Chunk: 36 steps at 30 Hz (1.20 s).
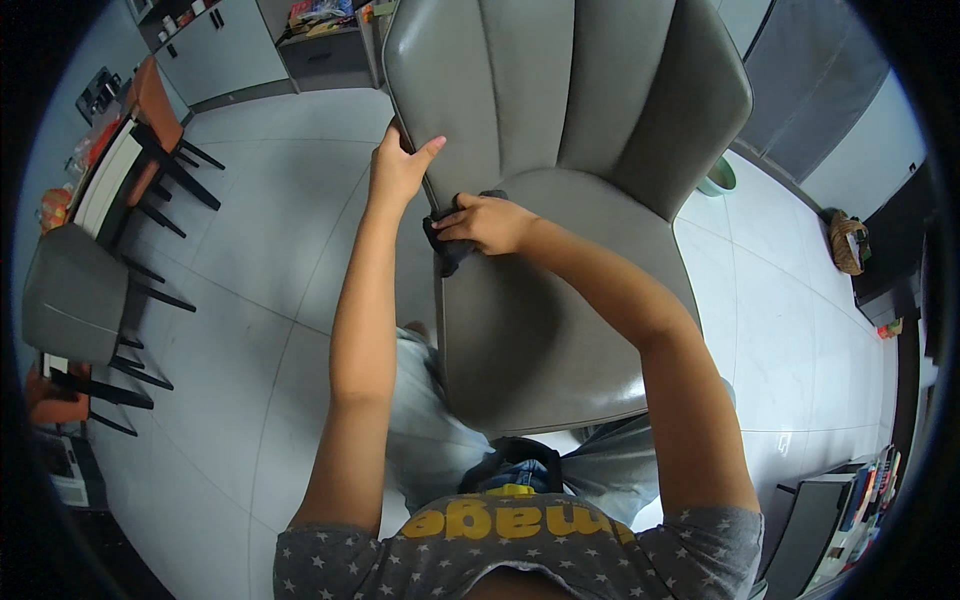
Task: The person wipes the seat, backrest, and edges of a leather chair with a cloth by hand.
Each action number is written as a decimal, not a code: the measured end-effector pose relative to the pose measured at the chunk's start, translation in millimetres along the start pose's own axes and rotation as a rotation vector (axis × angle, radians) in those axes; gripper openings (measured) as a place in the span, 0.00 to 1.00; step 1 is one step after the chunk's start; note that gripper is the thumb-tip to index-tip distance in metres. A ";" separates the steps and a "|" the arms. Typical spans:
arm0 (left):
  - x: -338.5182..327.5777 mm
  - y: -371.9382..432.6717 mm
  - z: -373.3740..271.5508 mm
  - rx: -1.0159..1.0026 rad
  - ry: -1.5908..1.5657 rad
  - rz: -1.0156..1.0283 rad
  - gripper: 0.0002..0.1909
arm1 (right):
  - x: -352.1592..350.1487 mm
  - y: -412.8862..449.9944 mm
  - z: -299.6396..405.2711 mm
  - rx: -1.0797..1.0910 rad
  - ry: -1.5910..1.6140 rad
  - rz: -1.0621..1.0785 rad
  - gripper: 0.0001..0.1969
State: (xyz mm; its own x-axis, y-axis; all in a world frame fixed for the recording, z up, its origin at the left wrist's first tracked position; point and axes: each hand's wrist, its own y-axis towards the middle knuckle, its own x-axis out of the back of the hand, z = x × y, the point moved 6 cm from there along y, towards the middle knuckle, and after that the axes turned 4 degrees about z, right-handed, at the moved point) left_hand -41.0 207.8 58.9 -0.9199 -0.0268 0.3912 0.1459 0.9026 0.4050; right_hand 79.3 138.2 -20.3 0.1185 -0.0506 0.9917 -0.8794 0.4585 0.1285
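A grey upholstered chair (555,330), leather-like and smooth, stands right before me with its seat towards my lap. Its backrest (525,82) has vertical seams and rises at the far side. My left hand (403,166) grips the backrest's left edge, thumb on the front face and fingers hidden behind. Under my right hand (491,223) is a bunched dark cloth (452,251), pressed to the left edge where the seat meets the backrest. Part of the cloth is covered by my fingers.
On the left stand a dining table (109,180), an orange chair (154,101) and a grey chair (79,292). A green bucket (718,178) sits behind the chair's right side. Farther right are a wicker basket (846,244) and a rack of books (862,502). White tiles (247,300) cover the floor.
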 end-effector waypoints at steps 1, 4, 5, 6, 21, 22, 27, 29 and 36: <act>2.3 0.4 2.0 0.000 -0.025 0.002 0.29 | 1.9 0.3 0.4 0.003 0.003 -0.004 0.27; 4.1 0.3 2.3 0.006 -0.016 0.014 0.28 | 5.1 -4.6 -2.1 0.027 0.070 -0.013 0.27; 3.4 1.0 1.5 0.006 -0.015 0.014 0.28 | 6.2 -8.7 -4.8 0.022 0.119 -0.022 0.27; 2.9 0.5 0.6 -0.012 -0.029 0.008 0.28 | 6.7 -12.1 -6.6 0.019 0.171 -0.029 0.27; 5.9 2.7 3.8 -0.111 -0.028 -0.074 0.29 | 2.4 -66.2 -101.6 -0.828 -0.118 0.171 0.16; 3.0 1.3 2.4 -0.092 -0.029 -0.063 0.29 | -1.6 -60.1 -97.0 -0.867 -0.110 0.198 0.13; -6.6 2.7 -1.6 -0.089 -0.040 -0.061 0.30 | -16.3 -31.9 -70.1 -0.860 -0.046 0.119 0.09; -0.5 1.6 4.6 -0.102 -0.046 -0.076 0.30 | -10.2 -21.5 -35.3 -0.849 0.095 -0.021 0.11; -2.7 5.6 12.5 -0.081 -0.031 -0.066 0.32 | -28.2 36.9 96.9 -0.306 0.170 0.003 0.15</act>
State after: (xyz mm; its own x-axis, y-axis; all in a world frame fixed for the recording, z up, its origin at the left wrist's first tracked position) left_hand -42.3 218.2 49.7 -0.9392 -0.0708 0.3359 0.1120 0.8617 0.4950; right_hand -1.2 70.6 -42.6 0.2140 0.0874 0.9729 -0.7035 0.7048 0.0914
